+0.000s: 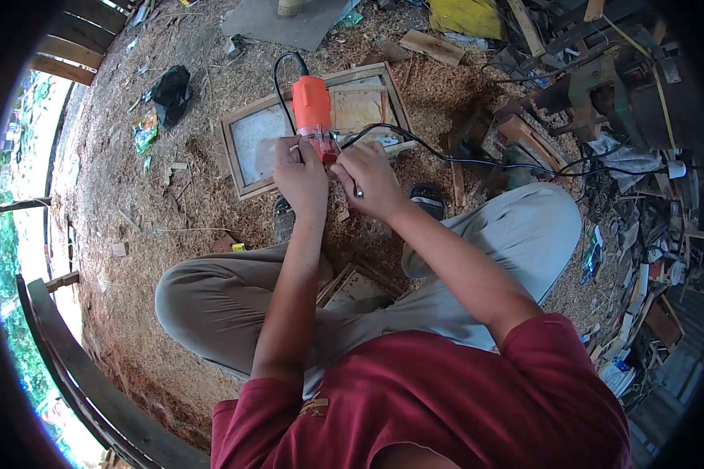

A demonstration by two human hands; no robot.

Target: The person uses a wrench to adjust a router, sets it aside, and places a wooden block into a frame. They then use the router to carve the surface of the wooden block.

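An orange corded power tool point(311, 105), which looks like a trim router with a clear base, lies on a wooden frame with its cord end pointing away from me. My left hand point(301, 176) is closed at the tool's near end, on the left; a bit of metal shows by its fingers, but what it grips is mostly hidden. My right hand point(368, 178) is closed on the other side around a slim metal tool point(358, 191), perhaps a wrench, whose end pokes out below the fingers. Both hands are close together at the router's base.
Beneath the router lies the wooden frame point(238, 160) with pale panels. A black cable point(461, 160) runs right toward scrap wood. Sawdust covers the ground. A black bag point(170, 95) lies left, a wood offcut point(432, 47) and yellow sack point(468, 17) farther back. Another wooden piece point(360, 289) sits between my legs.
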